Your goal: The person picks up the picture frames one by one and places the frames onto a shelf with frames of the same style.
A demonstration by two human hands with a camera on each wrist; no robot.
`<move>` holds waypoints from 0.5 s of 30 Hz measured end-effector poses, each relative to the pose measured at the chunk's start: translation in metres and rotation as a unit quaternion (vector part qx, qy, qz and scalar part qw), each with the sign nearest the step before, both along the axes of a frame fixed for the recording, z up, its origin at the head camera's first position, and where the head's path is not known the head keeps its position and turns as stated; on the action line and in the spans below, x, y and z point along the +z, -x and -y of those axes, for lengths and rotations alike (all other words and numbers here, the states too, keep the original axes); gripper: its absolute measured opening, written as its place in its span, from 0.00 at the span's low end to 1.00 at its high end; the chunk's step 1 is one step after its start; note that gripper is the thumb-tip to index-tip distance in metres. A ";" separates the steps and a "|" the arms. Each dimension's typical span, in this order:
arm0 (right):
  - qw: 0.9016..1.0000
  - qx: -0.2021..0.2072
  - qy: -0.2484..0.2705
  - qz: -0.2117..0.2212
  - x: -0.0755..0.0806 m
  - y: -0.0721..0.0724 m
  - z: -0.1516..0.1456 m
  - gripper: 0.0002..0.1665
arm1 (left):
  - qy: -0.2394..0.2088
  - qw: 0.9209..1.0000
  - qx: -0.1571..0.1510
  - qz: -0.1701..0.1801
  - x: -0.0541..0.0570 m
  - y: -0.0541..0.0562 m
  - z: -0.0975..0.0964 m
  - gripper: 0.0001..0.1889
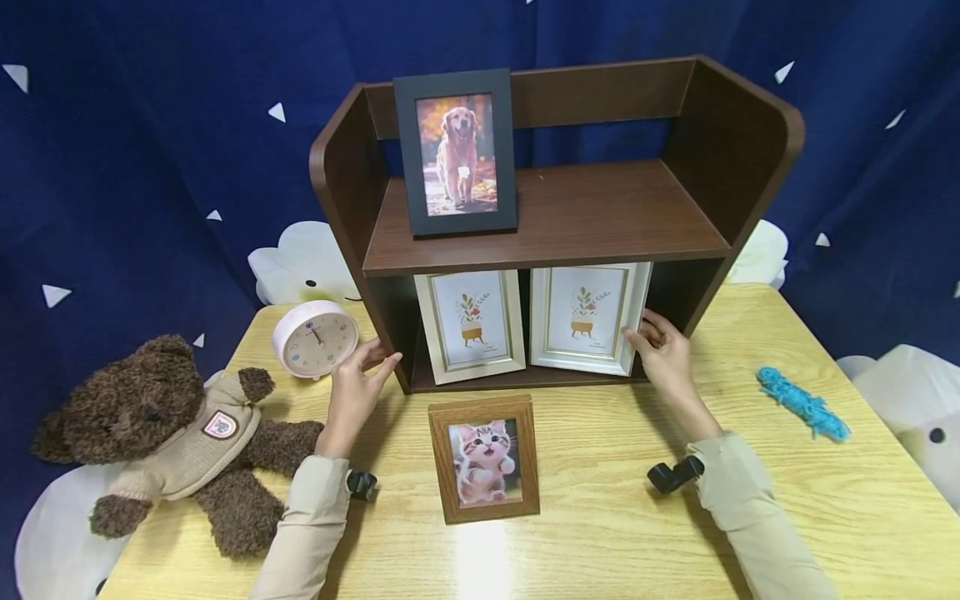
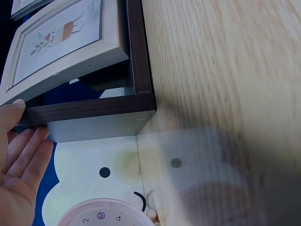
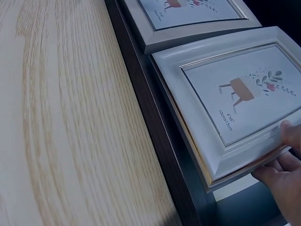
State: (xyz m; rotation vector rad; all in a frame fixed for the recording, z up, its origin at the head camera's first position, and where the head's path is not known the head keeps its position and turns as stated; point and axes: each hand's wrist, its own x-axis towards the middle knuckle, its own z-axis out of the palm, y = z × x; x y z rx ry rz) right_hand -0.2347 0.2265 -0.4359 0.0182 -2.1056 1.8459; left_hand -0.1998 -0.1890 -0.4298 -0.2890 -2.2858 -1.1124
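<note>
A dark brown shelf (image 1: 570, 217) stands on the wooden table (image 1: 600, 500). Two white frames with plant prints stand in its lower compartment. My right hand (image 1: 663, 350) pinches the right white frame (image 1: 588, 317) at its right edge, thumb on the front (image 3: 291, 134) and fingers behind the edge; the frame (image 3: 225, 99) is tilted. My left hand (image 1: 360, 375) is flat and open, its fingertips (image 2: 14, 108) touching the shelf's left side panel (image 2: 94, 110) near the bottom corner. The left white frame (image 1: 471, 325) leans beside it. A black frame with a dog photo (image 1: 457, 154) stands on the upper shelf.
A wooden frame with a kitten photo (image 1: 483, 458) stands on the table in front of the shelf. A pink round clock (image 1: 315, 337) and a brown teddy bear (image 1: 172, 433) are at the left. A blue yarn piece (image 1: 802, 404) lies at the right.
</note>
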 end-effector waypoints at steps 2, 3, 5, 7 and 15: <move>1.000 -0.003 0.003 0.005 0.000 0.000 0.001 0.28 | -0.001 1.000 0.000 0.001 0.000 0.000 0.000 0.17; 1.000 -0.005 0.005 0.010 0.000 0.000 0.001 0.28 | -0.001 1.000 0.000 0.002 0.000 0.000 0.000 0.17; 1.000 -0.009 0.007 0.019 0.000 0.001 0.002 0.28 | -0.002 1.000 0.001 0.003 -0.001 0.000 0.001 0.17; 0.999 -0.013 0.002 0.030 0.000 0.002 0.003 0.28 | -0.003 1.000 0.000 0.003 -0.001 0.000 0.001 0.17; 0.998 -0.025 -0.025 0.056 0.002 0.004 0.006 0.27 | -0.004 1.000 -0.001 0.000 -0.002 0.001 0.001 0.16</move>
